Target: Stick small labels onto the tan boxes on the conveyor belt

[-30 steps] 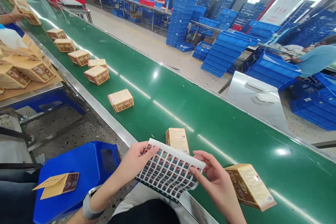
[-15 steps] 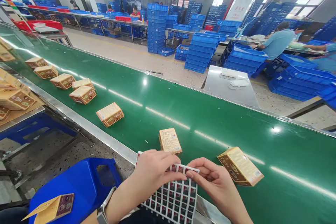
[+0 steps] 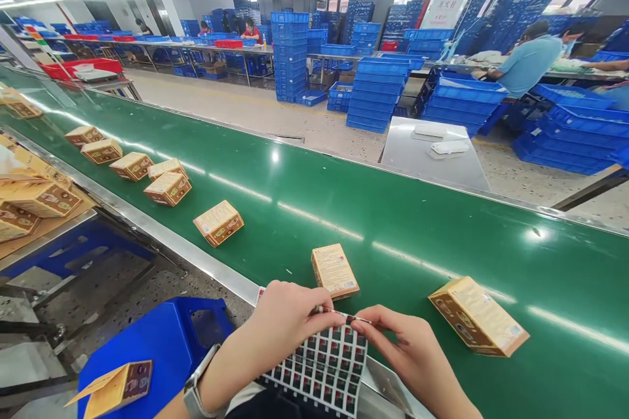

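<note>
Pinching the top edge of a sticker sheet [image 3: 322, 366], the left hand [image 3: 285, 321] and the right hand [image 3: 398, 340] meet fingertip to fingertip just above the near rail of the green belt [image 3: 393, 222], fingers narrowed on the sheet. It hangs down toward the lap, thin and limp, so it likely weighs almost nothing and bends or creases easily; its small labels probably lift best from a corner with a fingernail. Just beyond the hands a small carton [image 3: 335, 270] lies flat on the belt, and a second carton [image 3: 477, 316] lies tilted to the right, apart from it. More cartons trail off up the belt to the left. A blue stool [image 3: 157, 347] with a folded carton [image 3: 115, 387] on it stands beside the left arm. Nothing lies between the hands and the nearest carton.
</note>
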The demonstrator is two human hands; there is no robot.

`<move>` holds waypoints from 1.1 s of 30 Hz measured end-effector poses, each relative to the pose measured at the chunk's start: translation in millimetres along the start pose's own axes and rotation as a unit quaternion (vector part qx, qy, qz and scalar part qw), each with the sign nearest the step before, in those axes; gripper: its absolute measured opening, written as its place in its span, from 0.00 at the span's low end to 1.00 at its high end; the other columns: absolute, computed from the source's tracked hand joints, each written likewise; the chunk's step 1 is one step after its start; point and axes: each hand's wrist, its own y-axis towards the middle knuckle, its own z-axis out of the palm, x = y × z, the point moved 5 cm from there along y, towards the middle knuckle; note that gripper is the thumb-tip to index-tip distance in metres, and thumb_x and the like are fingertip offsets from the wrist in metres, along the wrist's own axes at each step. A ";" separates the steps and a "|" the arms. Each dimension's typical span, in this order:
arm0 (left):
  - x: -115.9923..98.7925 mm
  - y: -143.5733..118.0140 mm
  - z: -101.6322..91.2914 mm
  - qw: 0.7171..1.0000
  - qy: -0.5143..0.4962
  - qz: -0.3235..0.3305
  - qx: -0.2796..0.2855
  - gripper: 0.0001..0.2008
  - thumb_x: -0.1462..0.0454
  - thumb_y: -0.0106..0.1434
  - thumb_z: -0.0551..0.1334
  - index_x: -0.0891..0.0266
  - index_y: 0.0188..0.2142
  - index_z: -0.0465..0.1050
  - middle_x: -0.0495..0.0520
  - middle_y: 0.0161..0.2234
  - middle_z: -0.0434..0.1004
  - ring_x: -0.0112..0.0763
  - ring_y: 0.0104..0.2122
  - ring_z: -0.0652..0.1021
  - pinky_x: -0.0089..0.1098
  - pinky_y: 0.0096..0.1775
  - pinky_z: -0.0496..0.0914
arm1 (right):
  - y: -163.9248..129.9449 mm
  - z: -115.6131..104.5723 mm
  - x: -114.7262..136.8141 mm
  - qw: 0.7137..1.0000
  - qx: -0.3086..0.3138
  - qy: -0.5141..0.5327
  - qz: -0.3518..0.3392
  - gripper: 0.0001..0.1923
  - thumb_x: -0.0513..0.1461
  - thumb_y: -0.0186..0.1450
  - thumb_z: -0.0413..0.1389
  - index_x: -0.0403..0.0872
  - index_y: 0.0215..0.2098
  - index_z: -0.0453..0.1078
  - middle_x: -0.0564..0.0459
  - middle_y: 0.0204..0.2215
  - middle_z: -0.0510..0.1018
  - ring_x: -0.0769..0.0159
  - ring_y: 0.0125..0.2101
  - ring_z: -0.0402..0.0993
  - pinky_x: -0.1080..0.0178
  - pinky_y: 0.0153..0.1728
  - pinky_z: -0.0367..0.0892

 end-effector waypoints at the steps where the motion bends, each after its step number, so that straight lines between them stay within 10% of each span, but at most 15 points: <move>1: 1.4 -0.8 0.0 1.000 -0.014 -0.006 0.007 0.13 0.51 0.64 0.65 0.57 0.33 0.77 0.43 0.22 0.77 0.25 0.23 0.74 0.25 0.27 0.55 | 0.6 -0.2 -0.1 1.000 0.004 -0.002 0.001 0.15 0.48 0.70 0.55 0.50 0.32 0.76 0.58 0.26 0.82 0.69 0.25 0.77 0.71 0.29 0.68; 12: 18.0 -8.3 -4.2 0.987 -0.104 -0.124 -0.007 0.07 0.58 0.59 0.68 0.57 0.27 0.78 0.43 0.21 0.75 0.27 0.24 0.72 0.25 0.26 0.57 | 14.4 16.0 3.2 0.998 0.053 0.016 0.026 0.11 0.45 0.70 0.55 0.50 0.33 0.75 0.54 0.29 0.82 0.65 0.29 0.77 0.68 0.32 0.70; 28: 36.7 -20.6 -10.6 0.979 -0.167 -0.116 0.018 0.07 0.60 0.63 0.64 0.56 0.32 0.81 0.44 0.24 0.78 0.28 0.25 0.73 0.26 0.27 0.60 | 36.7 46.6 7.0 0.997 0.076 0.029 0.013 0.12 0.45 0.71 0.54 0.50 0.33 0.75 0.53 0.29 0.80 0.64 0.30 0.75 0.64 0.32 0.68; 33: 48.8 -22.2 -6.9 0.980 -0.146 -0.131 -0.011 0.07 0.60 0.63 0.63 0.57 0.32 0.79 0.44 0.24 0.77 0.29 0.24 0.74 0.27 0.27 0.59 | 35.5 27.4 2.4 0.999 0.037 -0.022 0.018 0.14 0.45 0.65 0.62 0.54 0.49 0.74 0.51 0.44 0.82 0.59 0.41 0.79 0.59 0.42 0.74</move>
